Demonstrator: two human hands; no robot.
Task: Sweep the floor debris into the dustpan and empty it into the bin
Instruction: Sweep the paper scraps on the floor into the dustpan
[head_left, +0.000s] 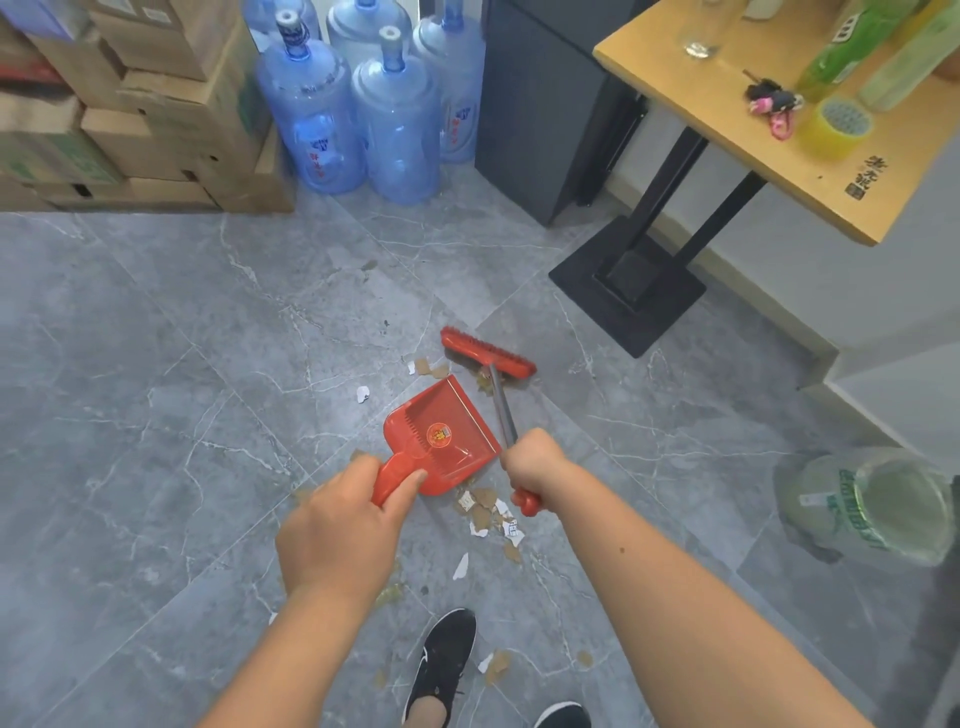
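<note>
My left hand (345, 525) grips the handle of a red dustpan (441, 431), whose open mouth faces away from me on the grey tiled floor. My right hand (532, 460) grips the metal shaft of a small red broom; its head (485, 353) sits on the floor just beyond the pan's mouth. Torn scraps of brown and white paper (488, 512) lie behind the pan near my hands, with a few more scraps (428, 369) at the pan's far left corner and others (496, 665) by my shoes. The bin (872, 506), lined with a clear printed bag, stands at the right edge.
Blue water jugs (395, 119) and stacked cardboard boxes (156, 114) line the far wall. A dark cabinet (545, 104) stands beside them. A wooden table (779, 156) on a black pedestal base (631, 296) is at the right. My black shoes (441, 665) are below.
</note>
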